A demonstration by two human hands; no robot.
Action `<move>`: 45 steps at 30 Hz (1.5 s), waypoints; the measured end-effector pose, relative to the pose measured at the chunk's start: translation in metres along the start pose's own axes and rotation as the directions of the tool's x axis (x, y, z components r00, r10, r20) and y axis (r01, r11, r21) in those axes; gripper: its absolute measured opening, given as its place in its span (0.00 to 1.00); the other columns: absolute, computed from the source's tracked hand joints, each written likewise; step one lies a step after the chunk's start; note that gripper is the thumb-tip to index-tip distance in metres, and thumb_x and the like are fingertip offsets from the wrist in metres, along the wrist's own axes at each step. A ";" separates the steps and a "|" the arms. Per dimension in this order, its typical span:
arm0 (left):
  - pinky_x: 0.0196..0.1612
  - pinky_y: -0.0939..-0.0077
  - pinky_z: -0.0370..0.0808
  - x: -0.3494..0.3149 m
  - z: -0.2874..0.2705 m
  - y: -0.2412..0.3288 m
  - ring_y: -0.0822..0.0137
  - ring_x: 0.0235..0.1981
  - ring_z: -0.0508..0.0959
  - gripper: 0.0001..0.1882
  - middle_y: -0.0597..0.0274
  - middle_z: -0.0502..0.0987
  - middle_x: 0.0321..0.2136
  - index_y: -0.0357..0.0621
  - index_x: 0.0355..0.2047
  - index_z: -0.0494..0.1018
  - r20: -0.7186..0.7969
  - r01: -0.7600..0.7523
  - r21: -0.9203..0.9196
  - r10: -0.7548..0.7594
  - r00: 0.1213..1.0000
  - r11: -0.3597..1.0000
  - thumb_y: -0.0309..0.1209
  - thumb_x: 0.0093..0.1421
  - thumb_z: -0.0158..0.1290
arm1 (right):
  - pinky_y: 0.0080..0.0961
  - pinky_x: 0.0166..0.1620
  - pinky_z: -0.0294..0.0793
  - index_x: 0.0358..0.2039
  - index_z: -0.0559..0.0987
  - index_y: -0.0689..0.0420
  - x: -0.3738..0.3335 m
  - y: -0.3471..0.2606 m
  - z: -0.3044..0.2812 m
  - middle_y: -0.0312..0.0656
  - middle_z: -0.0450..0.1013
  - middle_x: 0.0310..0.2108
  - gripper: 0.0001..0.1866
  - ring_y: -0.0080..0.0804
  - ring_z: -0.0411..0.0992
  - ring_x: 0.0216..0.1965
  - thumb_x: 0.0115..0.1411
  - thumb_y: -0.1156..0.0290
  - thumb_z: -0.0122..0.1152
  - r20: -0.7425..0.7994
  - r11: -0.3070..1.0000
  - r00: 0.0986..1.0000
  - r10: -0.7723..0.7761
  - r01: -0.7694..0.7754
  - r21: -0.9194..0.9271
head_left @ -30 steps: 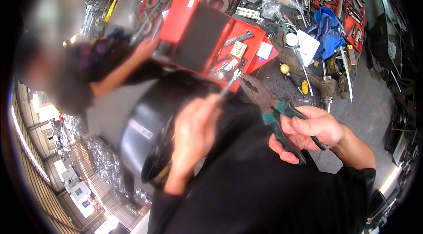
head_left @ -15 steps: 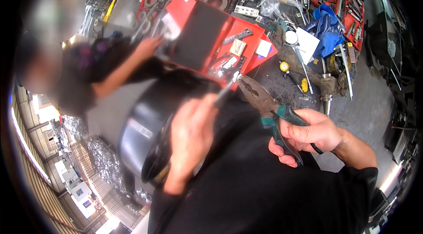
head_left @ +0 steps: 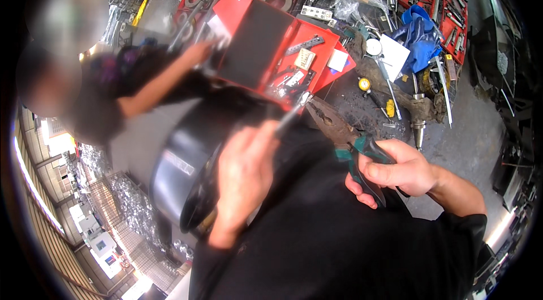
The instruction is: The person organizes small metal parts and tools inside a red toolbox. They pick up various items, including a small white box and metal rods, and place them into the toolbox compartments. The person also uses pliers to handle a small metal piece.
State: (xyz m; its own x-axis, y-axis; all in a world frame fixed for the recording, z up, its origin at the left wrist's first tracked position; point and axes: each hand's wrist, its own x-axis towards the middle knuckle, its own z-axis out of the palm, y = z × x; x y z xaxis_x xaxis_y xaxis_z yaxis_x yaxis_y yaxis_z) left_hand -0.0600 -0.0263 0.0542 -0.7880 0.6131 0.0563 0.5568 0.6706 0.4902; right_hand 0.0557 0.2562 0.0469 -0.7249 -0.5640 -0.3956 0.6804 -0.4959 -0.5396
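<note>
1. Closest in: left hand (head_left: 244, 171) wrapped shut around the handle of a slim screwdriver (head_left: 291, 114), metal tip angled up and to the right, ending just beside the nose of the pliers.
2. To the right: right hand (head_left: 400, 169) closed on the green-handled pliers (head_left: 345, 133), handles squeezed in the grip, rusty nose pointing up-left toward the screwdriver tip; whether the two tips touch cannot be told.
3. Under and left of the left hand: large black drum (head_left: 181, 158), round and glossy, lying tilted.
4. Further out on the bench (head_left: 452, 124): open red toolbox (head_left: 294, 51) with small parts inside, lid raised.
5. Left of that: another person's arm (head_left: 164, 76) reaching to the toolbox lid.
6. Far right: crumpled blue cloth (head_left: 421, 31) among scattered tools.
</note>
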 end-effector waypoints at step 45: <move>0.24 0.72 0.62 0.018 0.022 0.006 0.70 0.17 0.64 0.19 0.64 0.64 0.17 0.38 0.24 0.67 -0.235 -0.078 -0.270 0.013 0.972 0.960 0.29 0.77 0.48 | 0.29 0.38 0.76 0.45 0.73 0.60 0.006 -0.002 0.025 0.40 0.76 0.40 0.16 0.27 0.76 0.34 0.78 0.58 0.56 0.064 0.998 0.997 0.044 -0.041 -0.040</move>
State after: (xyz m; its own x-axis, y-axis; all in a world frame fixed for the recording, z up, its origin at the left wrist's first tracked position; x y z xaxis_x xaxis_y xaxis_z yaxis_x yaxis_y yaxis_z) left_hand -0.0653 -0.0017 0.0388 -0.8201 0.5068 0.2656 0.5252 0.4827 0.7009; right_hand 0.0528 0.2373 0.0644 -0.6861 -0.6260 -0.3707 0.7047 -0.4455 -0.5522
